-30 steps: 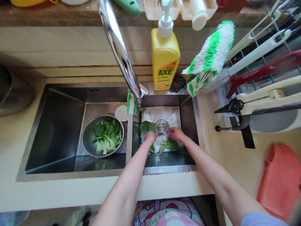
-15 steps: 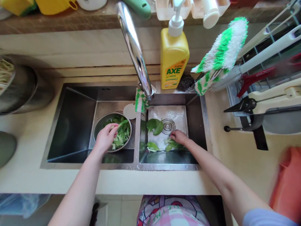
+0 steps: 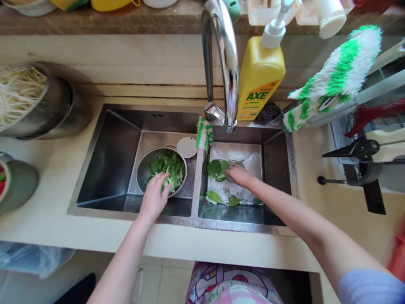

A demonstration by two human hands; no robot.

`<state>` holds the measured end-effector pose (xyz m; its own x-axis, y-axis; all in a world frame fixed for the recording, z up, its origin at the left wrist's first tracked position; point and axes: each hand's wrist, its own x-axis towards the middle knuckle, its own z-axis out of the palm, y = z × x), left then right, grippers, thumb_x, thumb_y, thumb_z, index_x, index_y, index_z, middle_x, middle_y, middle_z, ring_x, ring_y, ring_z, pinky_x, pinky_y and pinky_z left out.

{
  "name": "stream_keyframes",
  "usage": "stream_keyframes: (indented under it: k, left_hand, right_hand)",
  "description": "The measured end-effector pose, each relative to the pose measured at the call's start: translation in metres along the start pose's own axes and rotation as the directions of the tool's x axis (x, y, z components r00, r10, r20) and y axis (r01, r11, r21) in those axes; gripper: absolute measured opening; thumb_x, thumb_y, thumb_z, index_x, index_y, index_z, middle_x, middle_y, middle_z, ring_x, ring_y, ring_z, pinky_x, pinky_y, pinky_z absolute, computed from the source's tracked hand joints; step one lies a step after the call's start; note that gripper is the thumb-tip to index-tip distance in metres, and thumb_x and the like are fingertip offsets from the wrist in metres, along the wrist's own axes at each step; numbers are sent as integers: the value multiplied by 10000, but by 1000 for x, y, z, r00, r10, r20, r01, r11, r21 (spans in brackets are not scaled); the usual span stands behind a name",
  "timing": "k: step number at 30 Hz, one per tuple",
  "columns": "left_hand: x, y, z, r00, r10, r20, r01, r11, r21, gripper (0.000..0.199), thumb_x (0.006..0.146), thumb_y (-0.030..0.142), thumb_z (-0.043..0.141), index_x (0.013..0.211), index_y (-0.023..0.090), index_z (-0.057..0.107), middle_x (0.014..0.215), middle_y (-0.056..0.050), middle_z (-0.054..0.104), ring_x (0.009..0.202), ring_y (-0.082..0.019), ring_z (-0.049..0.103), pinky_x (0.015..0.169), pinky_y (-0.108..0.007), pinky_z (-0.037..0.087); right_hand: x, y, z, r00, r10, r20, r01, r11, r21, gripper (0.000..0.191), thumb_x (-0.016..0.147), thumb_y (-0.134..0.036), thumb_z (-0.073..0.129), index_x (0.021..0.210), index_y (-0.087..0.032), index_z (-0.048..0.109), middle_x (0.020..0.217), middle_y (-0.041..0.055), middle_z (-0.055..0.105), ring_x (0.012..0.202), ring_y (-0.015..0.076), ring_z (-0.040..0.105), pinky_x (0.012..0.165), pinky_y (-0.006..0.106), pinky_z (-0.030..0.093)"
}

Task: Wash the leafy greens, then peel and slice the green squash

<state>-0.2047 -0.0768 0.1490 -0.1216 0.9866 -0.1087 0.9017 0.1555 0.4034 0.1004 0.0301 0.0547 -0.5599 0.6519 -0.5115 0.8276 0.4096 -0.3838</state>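
A round bowl (image 3: pixel 141 172) of green leaves (image 3: pixel 171 166) sits in the left sink basin. Over the bowl's near edge is my left hand (image 3: pixel 156 193), fingers apart, nothing seen held in it. Inside the right basin (image 3: pixel 279 162), my right hand (image 3: pixel 238 175) is closed at some leaves; what its fingertips pinch is too small to make out. Dark green leaves (image 3: pixel 217 169) lie just left of it. Nearer the front wall of that basin are a pale-stemmed leaf (image 3: pixel 214 197) and another leaf (image 3: pixel 234 200).
A chrome faucet (image 3: pixel 229 67) arches over the divider, where a green-and-white cloth (image 3: pixel 204 133) hangs. Behind stands a yellow soap bottle (image 3: pixel 261 74). Pots (image 3: pixel 59 108) with sprouts are at left; scissors (image 3: pixel 371 148) and a rack of utensils at right.
My left hand has opened and no longer holds the leaf above the bowl. My right hand has moved back toward the dark leaves. The view has shifted left.
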Motion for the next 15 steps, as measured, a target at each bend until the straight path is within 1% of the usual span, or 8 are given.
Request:
stream_keyframes:
  k: [2, 4, 7, 9, 11, 12, 14, 15]
  left_hand:
    - [-17, 15, -5, 1000, 6, -10, -7, 998, -69, 347, 841, 346, 404, 1102, 188, 569, 1246, -107, 529, 1183, -228, 464, 1009, -393, 365]
    - [-33, 27, -7, 1000, 2, -2, -3, 992, -126, 324, 849, 356, 407, 1075, 210, 587, 1230, -89, 546, 1168, -219, 479, 1000, -381, 380]
    - [-51, 40, -8, 999, -8, 53, 19, 981, -194, 299, 856, 355, 404, 1051, 246, 603, 1207, -64, 564, 1149, -215, 497, 965, -368, 418]
    - [-53, 54, -5, 999, -9, 52, 21, 973, -230, 283, 864, 343, 396, 1018, 250, 614, 1150, -62, 591, 1102, -213, 527, 925, -354, 448]
    - [-42, 76, 7, 998, 40, 52, -26, 966, -259, 267, 871, 314, 398, 997, 231, 618, 1072, -69, 617, 1039, -202, 557, 902, -325, 456]
    - [-32, 89, 17, 993, 87, 83, -62, 962, -266, 261, 871, 291, 406, 1012, 216, 612, 1053, -74, 620, 1018, -195, 564, 900, -309, 454]
    - [-6, 119, 47, 952, 177, 248, -119, 965, -234, 312, 860, 217, 421, 1144, 198, 550, 1142, -94, 581, 1058, -200, 546, 930, -300, 428]
    - [8, 132, 65, 940, 130, 316, -84, 984, -155, 382, 846, 169, 423, 1222, 171, 491, 1181, -127, 552, 1064, -222, 544, 923, -321, 430]
  right_hand:
    - [20, -2, -15, 999, -18, -49, 17, 1000, -16, 311, 852, -149, 414, 1102, -207, 589, 1120, 115, 596, 1081, 248, 505, 886, 338, 363]
    - [38, -3, -23, 996, -24, -81, 21, 999, -29, 370, 844, -178, 443, 1205, -210, 513, 1202, 122, 546, 1144, 261, 453, 914, 357, 344]
    - [59, -5, -21, 997, -8, -77, 5, 1000, -30, 478, 814, -305, 522, 1277, -217, 438, 1266, 131, 495, 1155, 293, 441, 899, 384, 359]
    - [64, -5, -14, 998, 12, -54, -14, 1000, -21, 556, 774, -400, 574, 1282, -226, 429, 1261, 133, 500, 1136, 304, 460, 883, 390, 373]
    - [64, -5, -6, 999, 37, -29, -38, 999, -15, 659, 691, -432, 665, 1275, -230, 437, 1243, 134, 516, 1130, 317, 465, 885, 395, 372]
    - [61, -4, -2, 999, 52, -15, -52, 999, -13, 708, 640, -415, 714, 1268, -229, 444, 1233, 136, 524, 1125, 321, 471, 886, 395, 372]
    - [55, -2, 3, 997, 79, 16, -79, 997, -1, 731, 586, -350, 765, 1244, -230, 470, 1204, 129, 551, 1097, 307, 501, 879, 374, 381]
    - [51, 0, 5, 995, 90, 33, -91, 996, 11, 700, 592, -325, 764, 1228, -233, 486, 1185, 119, 569, 1079, 288, 521, 872, 355, 389]
